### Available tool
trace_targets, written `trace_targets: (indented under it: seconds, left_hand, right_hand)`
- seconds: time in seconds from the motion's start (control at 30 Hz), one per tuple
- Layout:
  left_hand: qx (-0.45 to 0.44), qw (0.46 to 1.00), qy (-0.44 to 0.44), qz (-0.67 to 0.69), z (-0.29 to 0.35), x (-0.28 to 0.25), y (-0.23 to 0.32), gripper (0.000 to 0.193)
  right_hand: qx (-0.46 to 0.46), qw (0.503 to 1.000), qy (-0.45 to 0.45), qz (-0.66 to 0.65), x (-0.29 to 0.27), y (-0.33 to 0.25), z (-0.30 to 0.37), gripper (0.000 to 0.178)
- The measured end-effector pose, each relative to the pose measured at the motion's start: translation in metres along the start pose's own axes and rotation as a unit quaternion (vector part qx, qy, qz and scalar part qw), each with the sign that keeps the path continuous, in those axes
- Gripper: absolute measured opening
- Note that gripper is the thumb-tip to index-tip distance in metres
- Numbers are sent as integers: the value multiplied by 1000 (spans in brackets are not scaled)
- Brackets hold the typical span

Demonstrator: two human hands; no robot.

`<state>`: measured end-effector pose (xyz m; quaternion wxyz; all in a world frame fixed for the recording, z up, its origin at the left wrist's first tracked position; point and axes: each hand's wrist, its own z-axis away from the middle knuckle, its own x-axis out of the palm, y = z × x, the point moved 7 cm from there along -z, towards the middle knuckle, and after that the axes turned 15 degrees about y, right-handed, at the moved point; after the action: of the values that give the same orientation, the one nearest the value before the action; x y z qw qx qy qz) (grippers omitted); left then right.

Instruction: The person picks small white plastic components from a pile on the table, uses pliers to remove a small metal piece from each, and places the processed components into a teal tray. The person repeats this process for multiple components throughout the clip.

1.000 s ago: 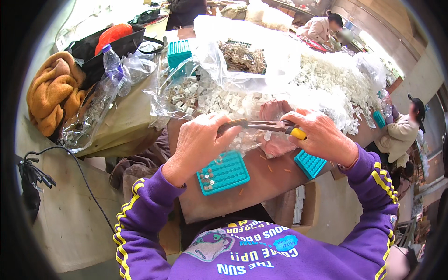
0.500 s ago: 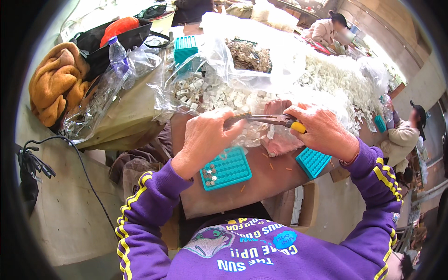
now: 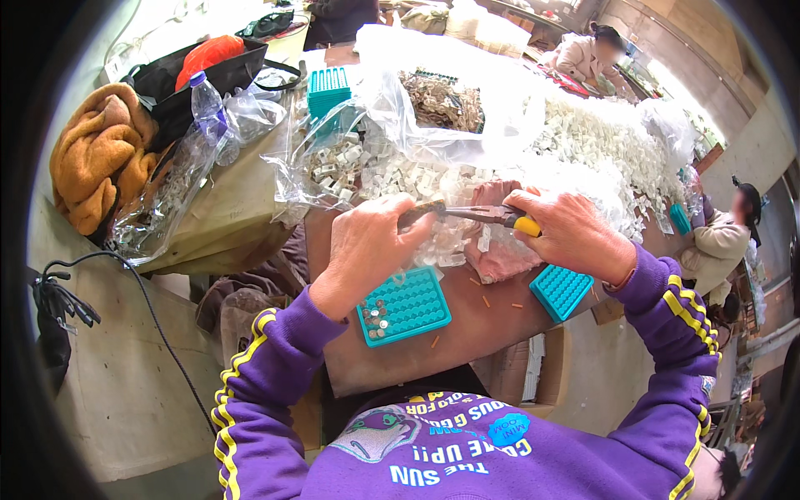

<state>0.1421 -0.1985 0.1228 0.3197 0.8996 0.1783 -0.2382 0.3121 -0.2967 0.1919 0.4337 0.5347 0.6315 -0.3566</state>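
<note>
My right hand [image 3: 571, 227] is closed around a pair of pliers [image 3: 492, 215] with a yellow and dark handle. The jaws point left and meet a small flat brownish strip [image 3: 427, 207]. That strip is pinched between the thumb and fingers of my left hand [image 3: 372, 242]; its exact kind cannot be made out. Below my left hand lies a teal tray [image 3: 417, 304] with rows of pockets. Several small round metal pieces [image 3: 375, 315] sit at its left side. A second teal tray [image 3: 560, 290] lies below my right hand.
Small orange sticks [image 3: 487, 302] lie between the trays. Behind my hands are a pink cloth [image 3: 504, 260], piles of small clear pieces [image 3: 583, 158] and plastic film. A bottle [image 3: 208, 108] and brown fleece [image 3: 104, 158] are at left. Two people [image 3: 725, 242] sit at right.
My hands and the pliers stay almost in place, with only a slight shift. The pliers' jaws remain at the strip. The view has moved a little.
</note>
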Motion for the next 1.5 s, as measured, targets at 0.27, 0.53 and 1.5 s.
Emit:
trace_targets:
  seconds: [0.27, 0.53, 1.5]
  left_hand:
    - [-20, 998, 2, -54, -6, 11, -2, 38]
    - [7, 998, -65, 18, -8, 24, -22, 37]
    - [-4, 999, -43, 5, -14, 29, -13, 32]
  right_hand:
    - [52, 994, -41, 87, 14, 12, -1, 26]
    - [-19, 993, 42, 106, 7, 25, -18, 29]
    - [-18, 985, 61, 158, 6, 22, -27, 22]
